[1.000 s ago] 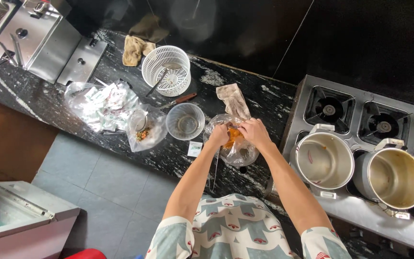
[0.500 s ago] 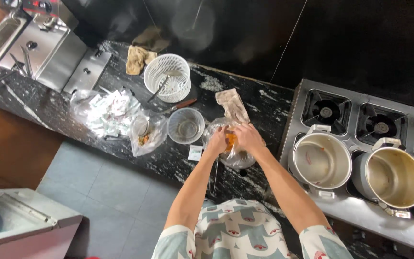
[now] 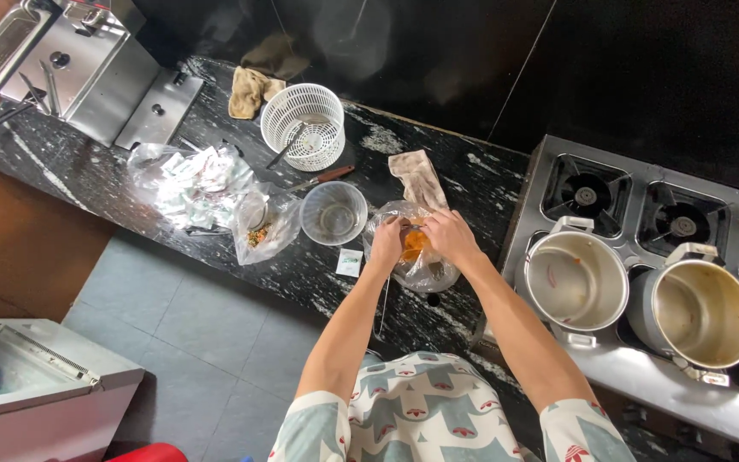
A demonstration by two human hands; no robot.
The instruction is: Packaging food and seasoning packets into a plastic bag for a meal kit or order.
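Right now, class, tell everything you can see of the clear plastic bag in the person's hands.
The clear plastic bag is thin, crinkled and see-through, with something orange bunched inside near its top. It rests on the black speckled counter, between the clear round container and the stove's steel pot. The left hand and right hand both grip its upper part. A beige cloth lies just behind it.

A single head-worn camera looks almost straight down from well above the black stone counter (image 3: pixel 130 184), which runs diagonally from the upper left of the frame to the lower right. The person's forearms enter from the bottom centre, the grey tiled floor (image 3: pixel 207 334) fills the lower left, and the gas stove (image 3: pixel 643 197) the right edge
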